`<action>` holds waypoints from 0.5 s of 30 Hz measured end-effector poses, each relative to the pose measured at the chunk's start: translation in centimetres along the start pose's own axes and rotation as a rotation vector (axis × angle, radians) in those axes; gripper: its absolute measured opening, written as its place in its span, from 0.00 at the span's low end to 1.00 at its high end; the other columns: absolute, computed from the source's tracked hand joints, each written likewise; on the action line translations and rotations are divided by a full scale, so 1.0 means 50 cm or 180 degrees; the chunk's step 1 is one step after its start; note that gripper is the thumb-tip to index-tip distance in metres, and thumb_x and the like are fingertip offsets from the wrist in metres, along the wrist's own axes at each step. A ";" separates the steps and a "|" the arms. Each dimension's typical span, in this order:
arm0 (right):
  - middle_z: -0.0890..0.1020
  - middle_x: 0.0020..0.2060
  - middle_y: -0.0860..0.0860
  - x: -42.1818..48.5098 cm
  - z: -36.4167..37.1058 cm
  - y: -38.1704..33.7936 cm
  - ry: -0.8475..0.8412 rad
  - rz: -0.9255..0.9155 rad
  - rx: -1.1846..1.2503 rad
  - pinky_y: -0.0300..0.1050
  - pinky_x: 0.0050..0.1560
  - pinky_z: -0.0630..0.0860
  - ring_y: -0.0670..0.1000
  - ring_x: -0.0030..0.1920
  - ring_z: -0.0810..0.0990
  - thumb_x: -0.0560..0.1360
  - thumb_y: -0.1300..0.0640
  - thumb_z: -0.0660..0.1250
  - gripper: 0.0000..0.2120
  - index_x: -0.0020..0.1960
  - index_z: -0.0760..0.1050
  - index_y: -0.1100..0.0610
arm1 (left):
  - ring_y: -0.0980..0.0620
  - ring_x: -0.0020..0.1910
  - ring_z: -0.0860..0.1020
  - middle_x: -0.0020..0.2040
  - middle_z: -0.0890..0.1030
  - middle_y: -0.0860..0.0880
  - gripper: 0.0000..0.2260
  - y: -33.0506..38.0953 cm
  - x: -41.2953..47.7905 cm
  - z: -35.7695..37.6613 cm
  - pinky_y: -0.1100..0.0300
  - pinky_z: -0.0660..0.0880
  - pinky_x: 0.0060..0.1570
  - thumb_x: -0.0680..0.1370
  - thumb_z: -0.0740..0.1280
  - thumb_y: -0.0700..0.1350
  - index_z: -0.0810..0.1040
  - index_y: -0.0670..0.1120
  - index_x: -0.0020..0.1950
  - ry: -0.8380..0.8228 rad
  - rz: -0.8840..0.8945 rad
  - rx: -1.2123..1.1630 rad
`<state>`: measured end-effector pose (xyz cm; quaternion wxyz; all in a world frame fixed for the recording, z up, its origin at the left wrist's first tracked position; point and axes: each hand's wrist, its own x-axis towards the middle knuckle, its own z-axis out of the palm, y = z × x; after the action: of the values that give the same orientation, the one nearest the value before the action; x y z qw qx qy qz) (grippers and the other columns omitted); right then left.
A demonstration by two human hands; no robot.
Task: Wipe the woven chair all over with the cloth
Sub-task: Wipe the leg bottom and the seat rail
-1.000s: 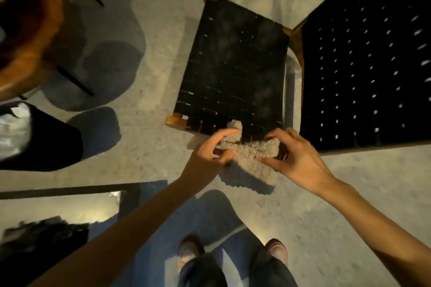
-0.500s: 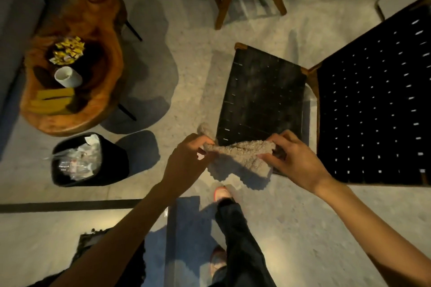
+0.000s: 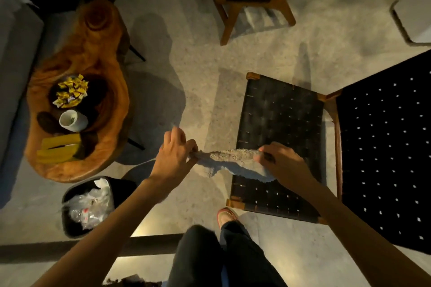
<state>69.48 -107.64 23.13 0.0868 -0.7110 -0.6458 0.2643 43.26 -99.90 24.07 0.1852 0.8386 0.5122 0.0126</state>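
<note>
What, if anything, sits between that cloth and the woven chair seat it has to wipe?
Nothing visible does. The left hand and right hand hold the cloth stretched across the left edge of the woven seat, and no object lies on the seat.

cloth (image 3: 229, 156) stretched between both hands

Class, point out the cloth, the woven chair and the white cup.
cloth (image 3: 231, 156), head view, its stretched middle.
woven chair (image 3: 282, 114), head view, centre of its seat.
white cup (image 3: 79, 122), head view, its side.
</note>
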 end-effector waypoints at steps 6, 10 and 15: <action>0.81 0.54 0.57 0.118 -0.017 -0.037 0.0259 0.0267 0.0151 0.51 0.62 0.68 0.56 0.58 0.76 0.79 0.57 0.64 0.11 0.56 0.80 0.60 | 0.49 0.68 0.68 0.65 0.75 0.50 0.04 -0.083 0.148 -0.028 0.49 0.52 0.70 0.75 0.69 0.42 0.76 0.47 0.49 -0.0598 0.0557 -0.0102; 0.81 0.46 0.53 0.189 -0.026 -0.043 0.0386 0.0456 0.0530 0.52 0.54 0.74 0.54 0.49 0.78 0.79 0.56 0.61 0.08 0.54 0.77 0.56 | 0.48 0.41 0.75 0.42 0.76 0.51 0.13 -0.119 0.265 -0.025 0.66 0.65 0.38 0.73 0.65 0.36 0.65 0.51 0.47 -0.1211 0.0656 -0.0553; 0.80 0.49 0.53 0.280 -0.019 -0.087 0.0655 0.0832 0.0979 0.53 0.48 0.79 0.52 0.48 0.79 0.80 0.57 0.59 0.07 0.55 0.74 0.56 | 0.56 0.41 0.76 0.44 0.74 0.57 0.15 -0.168 0.433 -0.048 0.73 0.70 0.37 0.75 0.66 0.47 0.65 0.52 0.59 -0.1623 0.1194 -0.1111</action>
<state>66.53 -93.27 22.26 0.2247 -0.7902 -0.4880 0.2948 45.89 -77.07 19.93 0.4418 0.8499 0.2769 -0.0760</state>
